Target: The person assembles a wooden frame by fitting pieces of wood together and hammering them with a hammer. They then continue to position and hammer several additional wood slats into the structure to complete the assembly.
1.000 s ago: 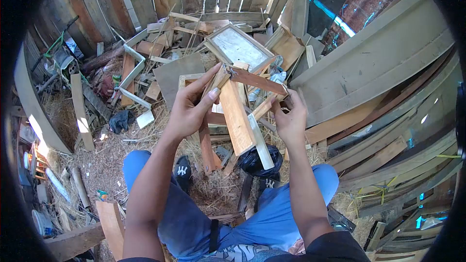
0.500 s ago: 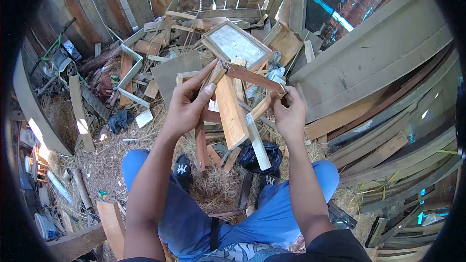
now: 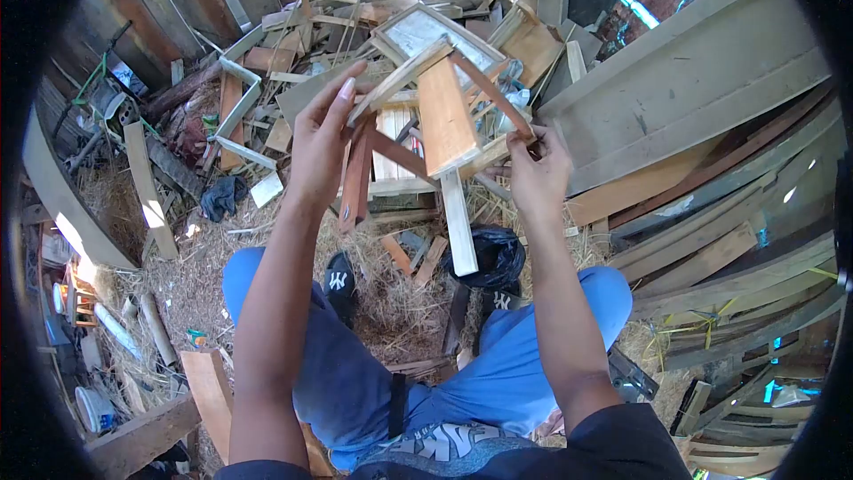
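Observation:
A small wooden frame of joined slats [image 3: 449,116] is held up in front of me, with a broad light-brown board across its middle and a pale slat pointing down. My left hand [image 3: 322,129] is at its left side, fingers stretched apart, the thumb near the end of a greyish slat [image 3: 400,82]. At the right corner, my right hand [image 3: 539,169] pinches the frame where a reddish-brown strip [image 3: 491,93] meets a lighter slat. A dark red-brown leg [image 3: 357,176] hangs below my left hand.
Behind lie a framed pane [image 3: 418,31] and scrap wood [image 3: 293,40]. A black plastic bag [image 3: 498,258] sits between my feet. Large grey boards [image 3: 675,80] lean at the right. A curved plank [image 3: 71,187] stands at the left, and straw [image 3: 391,302] covers the ground.
The frame has tilted and turned, showing its greyish slat lengthwise. My left hand's fingers have opened away from the top corner. My right hand still pinches the right corner.

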`<state>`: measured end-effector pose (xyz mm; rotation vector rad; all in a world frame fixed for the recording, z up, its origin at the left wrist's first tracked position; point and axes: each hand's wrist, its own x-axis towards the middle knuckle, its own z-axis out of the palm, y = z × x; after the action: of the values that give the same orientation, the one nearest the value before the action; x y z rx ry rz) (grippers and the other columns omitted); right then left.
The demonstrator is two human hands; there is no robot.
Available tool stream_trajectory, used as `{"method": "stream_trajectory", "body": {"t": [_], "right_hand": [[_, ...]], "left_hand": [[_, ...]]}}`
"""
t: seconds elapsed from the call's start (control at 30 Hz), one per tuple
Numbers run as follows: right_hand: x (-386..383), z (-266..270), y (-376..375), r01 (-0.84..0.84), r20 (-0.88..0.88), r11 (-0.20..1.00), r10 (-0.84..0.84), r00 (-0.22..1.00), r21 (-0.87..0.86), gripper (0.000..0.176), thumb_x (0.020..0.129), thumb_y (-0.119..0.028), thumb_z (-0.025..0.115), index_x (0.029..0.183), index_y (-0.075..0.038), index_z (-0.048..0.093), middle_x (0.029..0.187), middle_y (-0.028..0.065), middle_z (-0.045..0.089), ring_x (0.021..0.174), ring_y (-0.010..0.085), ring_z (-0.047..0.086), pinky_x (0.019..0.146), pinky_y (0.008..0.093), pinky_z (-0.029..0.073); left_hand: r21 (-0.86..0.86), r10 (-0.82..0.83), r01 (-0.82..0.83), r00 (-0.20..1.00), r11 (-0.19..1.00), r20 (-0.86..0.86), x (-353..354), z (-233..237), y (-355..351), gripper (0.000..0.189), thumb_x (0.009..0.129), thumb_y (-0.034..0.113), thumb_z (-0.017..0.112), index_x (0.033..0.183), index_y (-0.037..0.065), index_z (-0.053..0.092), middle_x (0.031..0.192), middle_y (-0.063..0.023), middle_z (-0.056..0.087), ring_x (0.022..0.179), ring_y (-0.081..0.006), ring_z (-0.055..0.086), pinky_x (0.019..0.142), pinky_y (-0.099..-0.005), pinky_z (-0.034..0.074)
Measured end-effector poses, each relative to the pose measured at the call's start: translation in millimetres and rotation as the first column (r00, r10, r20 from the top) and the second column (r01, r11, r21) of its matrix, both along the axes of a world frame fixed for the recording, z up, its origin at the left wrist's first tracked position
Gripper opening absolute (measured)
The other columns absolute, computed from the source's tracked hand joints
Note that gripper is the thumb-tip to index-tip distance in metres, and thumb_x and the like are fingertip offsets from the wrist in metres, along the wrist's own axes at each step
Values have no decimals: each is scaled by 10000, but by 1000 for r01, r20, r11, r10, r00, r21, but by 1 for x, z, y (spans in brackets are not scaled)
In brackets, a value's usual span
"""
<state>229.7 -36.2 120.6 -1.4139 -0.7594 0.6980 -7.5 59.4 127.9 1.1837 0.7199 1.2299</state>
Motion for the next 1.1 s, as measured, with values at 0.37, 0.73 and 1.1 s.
{"method": "stream_trajectory", "body": {"t": [0.37, 0.73, 1.1], "right_hand": [[1, -23, 0, -3, -284, 998, -14, 959, -60, 257, 972, -53, 587, 1133, 136, 521, 1001, 184, 608, 794, 249, 696, 604, 335, 664], [-7, -30, -13, -253, -189, 949, 218, 957, -186, 374, 967, -87, 628, 1294, 59, 517, 1075, 130, 632, 910, 201, 679, 697, 325, 626], [4, -48, -20, -274, -30, 944, 273, 962, -183, 469, 966, -114, 663, 1409, -6, 557, 1053, 114, 697, 838, 143, 678, 677, 301, 620]], "left_hand": [[-157, -50, 65, 994, 986, 95, 26, -32, 12, 524, 1080, 471, 405, 1351, 45, 547, 1081, -88, 657, 1004, -209, 654, 900, -392, 507], [-184, 95, -36, 941, 982, 324, 35, -27, 20, 505, 1072, 533, 385, 865, 89, 507, 684, -9, 403, 533, -115, 365, 500, -273, 321], [-249, 148, -85, 957, 965, 249, 42, -27, 16, 379, 1083, 426, 416, 888, 113, 503, 715, 5, 412, 550, -106, 368, 512, -269, 323]]}}
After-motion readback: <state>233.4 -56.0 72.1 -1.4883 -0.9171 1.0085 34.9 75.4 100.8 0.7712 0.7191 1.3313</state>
